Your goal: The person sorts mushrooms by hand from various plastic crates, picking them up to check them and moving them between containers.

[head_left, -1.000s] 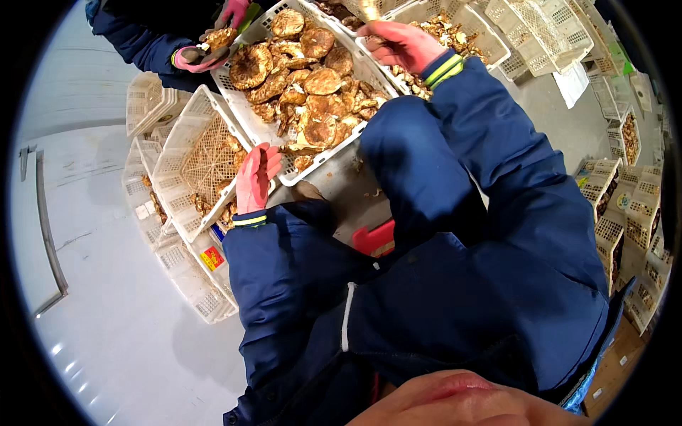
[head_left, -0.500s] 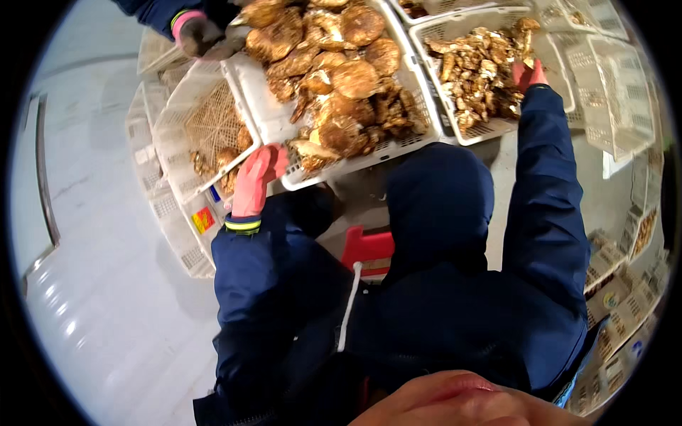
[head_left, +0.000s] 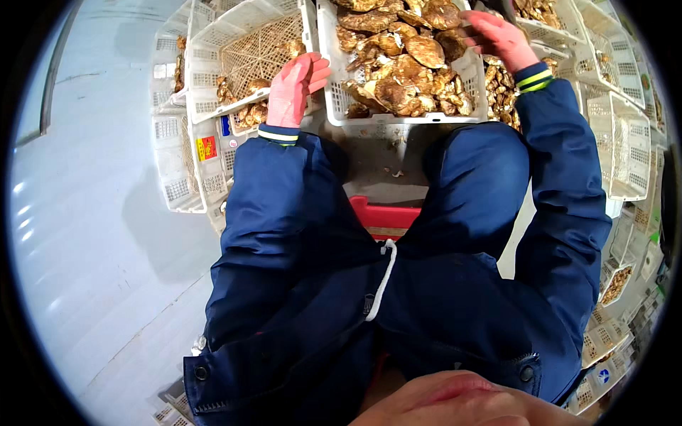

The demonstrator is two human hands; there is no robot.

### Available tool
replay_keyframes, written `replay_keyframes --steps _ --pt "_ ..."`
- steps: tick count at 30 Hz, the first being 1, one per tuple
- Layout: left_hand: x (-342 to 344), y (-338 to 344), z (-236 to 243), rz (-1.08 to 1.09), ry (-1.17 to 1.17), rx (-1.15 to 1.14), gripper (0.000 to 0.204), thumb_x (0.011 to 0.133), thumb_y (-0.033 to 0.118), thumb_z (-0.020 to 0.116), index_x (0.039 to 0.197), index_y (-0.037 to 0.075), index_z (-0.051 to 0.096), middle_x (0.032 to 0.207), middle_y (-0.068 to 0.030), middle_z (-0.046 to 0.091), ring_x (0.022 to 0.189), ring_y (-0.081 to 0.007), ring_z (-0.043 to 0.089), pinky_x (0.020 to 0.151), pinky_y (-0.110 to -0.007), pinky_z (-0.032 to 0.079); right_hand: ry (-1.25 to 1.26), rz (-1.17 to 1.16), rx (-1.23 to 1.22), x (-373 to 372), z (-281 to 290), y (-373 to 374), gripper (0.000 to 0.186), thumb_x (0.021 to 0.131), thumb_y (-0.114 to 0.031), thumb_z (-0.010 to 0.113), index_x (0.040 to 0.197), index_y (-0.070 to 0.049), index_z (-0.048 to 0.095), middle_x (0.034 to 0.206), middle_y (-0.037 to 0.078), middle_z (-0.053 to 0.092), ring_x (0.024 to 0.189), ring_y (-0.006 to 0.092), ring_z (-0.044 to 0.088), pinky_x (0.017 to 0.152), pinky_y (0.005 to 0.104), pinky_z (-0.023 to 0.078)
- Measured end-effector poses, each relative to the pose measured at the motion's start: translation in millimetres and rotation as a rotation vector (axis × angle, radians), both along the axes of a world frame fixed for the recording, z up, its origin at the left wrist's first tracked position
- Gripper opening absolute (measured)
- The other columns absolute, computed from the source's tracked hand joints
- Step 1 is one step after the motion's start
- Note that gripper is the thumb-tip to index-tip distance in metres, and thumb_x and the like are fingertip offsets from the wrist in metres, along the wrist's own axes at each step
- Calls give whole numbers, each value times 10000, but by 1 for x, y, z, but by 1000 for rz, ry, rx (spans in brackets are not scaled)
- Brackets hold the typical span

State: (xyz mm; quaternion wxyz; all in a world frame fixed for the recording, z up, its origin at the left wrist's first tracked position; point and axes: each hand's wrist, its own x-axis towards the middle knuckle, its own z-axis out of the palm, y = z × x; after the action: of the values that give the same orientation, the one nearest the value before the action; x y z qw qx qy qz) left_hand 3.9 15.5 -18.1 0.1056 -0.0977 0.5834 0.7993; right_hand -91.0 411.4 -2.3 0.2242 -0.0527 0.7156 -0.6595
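In front of me a white plastic crate holds a heap of large brown mushrooms. My left hand, in a pink glove, lies between this crate and the basket on its left, fingers outstretched and nothing seen in it. Over the crate's right side my right hand, also pink-gloved, reaches toward the caps with its fingers extended. Nothing shows in its grasp. Smaller mushroom pieces fill a basket to the right, partly hidden by my right arm.
At the left, a white basket holds a few mushrooms, with more baskets around it. Stacked white baskets line the right. A red stool shows between my legs. Pale floor extends on the left.
My right hand has moved left, from the right-hand basket to the middle crate. My view has shifted, and the other person's gloved hand at upper left is out of sight.
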Motion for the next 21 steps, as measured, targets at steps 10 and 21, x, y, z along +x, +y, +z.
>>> replay_keyframes --steps 10,21 --pt "17 -15 20 94 144 -41 409 890 231 510 1169 -65 467 1062 -162 585 901 -189 593 787 -280 476 585 492 1134 70 -96 -235 319 729 -311 620 935 -73 569 933 128 640 910 274 609 789 375 455" --pt "15 -30 30 140 200 -105 312 881 228 522 1099 4 539 1003 -111 613 864 -170 596 765 -275 456 64 207 400 11 -66 -195 498 683 -123 690 1153 -30 556 866 74 646 765 129 592 694 218 449"
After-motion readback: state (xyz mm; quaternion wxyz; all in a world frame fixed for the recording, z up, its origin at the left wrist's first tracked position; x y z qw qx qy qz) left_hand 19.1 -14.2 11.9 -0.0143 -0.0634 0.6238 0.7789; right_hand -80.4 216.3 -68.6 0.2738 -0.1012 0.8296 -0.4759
